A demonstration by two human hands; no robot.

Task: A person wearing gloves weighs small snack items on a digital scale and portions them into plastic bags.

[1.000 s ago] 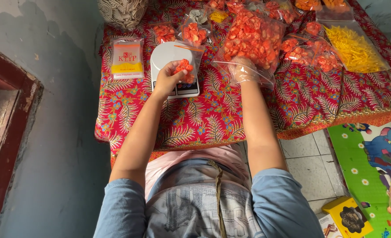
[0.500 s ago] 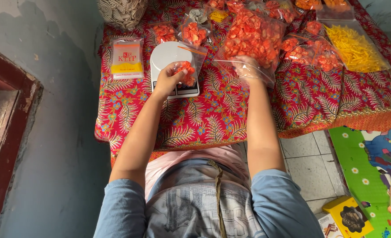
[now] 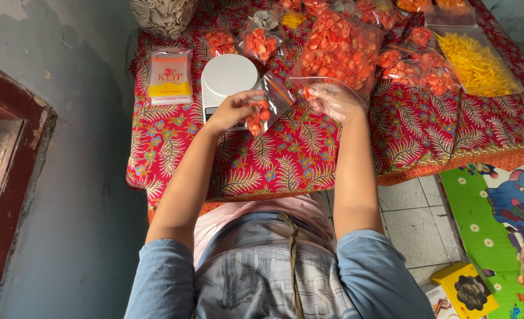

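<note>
Lifted since a second ago: small bag now off the scale, held over the table.

Largest first, I see the red patterned table [image 3: 309,171], then the big bag of orange pieces [image 3: 338,50], then the white scale [image 3: 226,77]. My left hand [image 3: 232,109] pinches the small clear bag [image 3: 265,109], partly filled, long axis tilted, mouth up-right. My gloved right hand [image 3: 332,100] looks cupped; whether its fingers are gripping pieces I cannot tell. I judge filling unfinished, sealing left.

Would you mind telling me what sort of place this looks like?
Probably a home snack-packing spot: a low table under a red patterned cloth, a white digital kitchen scale, a large clear bag of orange crackers, and a tiled floor.
</note>
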